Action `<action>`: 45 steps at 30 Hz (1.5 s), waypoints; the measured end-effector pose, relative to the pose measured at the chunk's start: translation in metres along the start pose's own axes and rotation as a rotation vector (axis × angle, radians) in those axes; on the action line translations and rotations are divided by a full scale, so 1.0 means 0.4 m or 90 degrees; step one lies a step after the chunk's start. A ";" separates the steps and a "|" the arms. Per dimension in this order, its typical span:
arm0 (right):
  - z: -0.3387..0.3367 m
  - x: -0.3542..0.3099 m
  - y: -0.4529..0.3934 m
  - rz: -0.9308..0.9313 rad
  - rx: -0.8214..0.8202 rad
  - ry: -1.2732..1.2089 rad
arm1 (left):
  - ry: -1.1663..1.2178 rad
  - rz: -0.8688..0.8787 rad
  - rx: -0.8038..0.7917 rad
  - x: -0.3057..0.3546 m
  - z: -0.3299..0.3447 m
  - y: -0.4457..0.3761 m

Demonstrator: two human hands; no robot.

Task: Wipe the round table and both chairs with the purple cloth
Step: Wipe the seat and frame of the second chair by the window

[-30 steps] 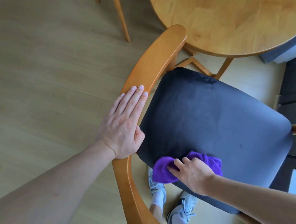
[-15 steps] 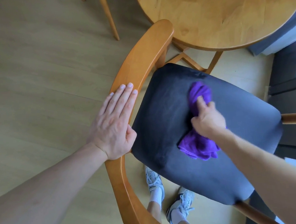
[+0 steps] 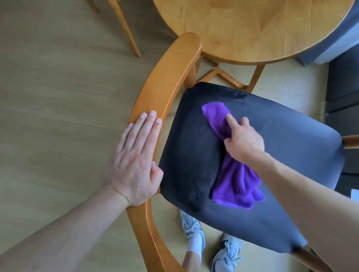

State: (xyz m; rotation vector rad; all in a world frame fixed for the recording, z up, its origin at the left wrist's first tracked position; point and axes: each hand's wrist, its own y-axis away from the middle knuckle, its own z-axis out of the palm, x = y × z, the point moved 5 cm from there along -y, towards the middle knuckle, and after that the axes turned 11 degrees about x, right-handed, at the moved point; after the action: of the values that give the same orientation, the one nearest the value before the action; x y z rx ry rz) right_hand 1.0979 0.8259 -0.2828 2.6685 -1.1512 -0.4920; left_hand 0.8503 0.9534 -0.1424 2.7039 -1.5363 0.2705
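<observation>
A wooden chair with a dark padded seat (image 3: 297, 157) fills the middle of the view. The purple cloth (image 3: 235, 181) lies stretched across the seat from its far side toward me. My right hand (image 3: 243, 139) grips the cloth near its middle, with the forefinger pointing along it. My left hand (image 3: 136, 159) rests flat with straight fingers on the chair's curved wooden backrest (image 3: 168, 75). The round wooden table (image 3: 261, 11) stands just beyond the chair. Legs of a second chair (image 3: 126, 29) show at the top left.
Pale wood flooring (image 3: 38, 94) spreads out on the left. A grey curtain (image 3: 344, 32) and a dark window frame (image 3: 350, 101) close off the right side. My feet in white sneakers (image 3: 191, 226) stand under the chair's near edge.
My right hand has carried the cloth from the seat's near edge up across the middle toward the far side. The left hand has stayed on the backrest.
</observation>
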 end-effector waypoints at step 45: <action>-0.215 0.125 -0.132 0.090 -0.124 -0.691 | -0.029 -0.145 -0.352 0.169 0.381 -0.361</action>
State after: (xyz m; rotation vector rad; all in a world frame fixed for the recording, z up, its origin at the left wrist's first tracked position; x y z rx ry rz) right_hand 1.1975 0.8290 -0.2306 2.0562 -1.3572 -2.0255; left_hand 1.0287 0.9548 -0.2720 2.4086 -1.0831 -0.1972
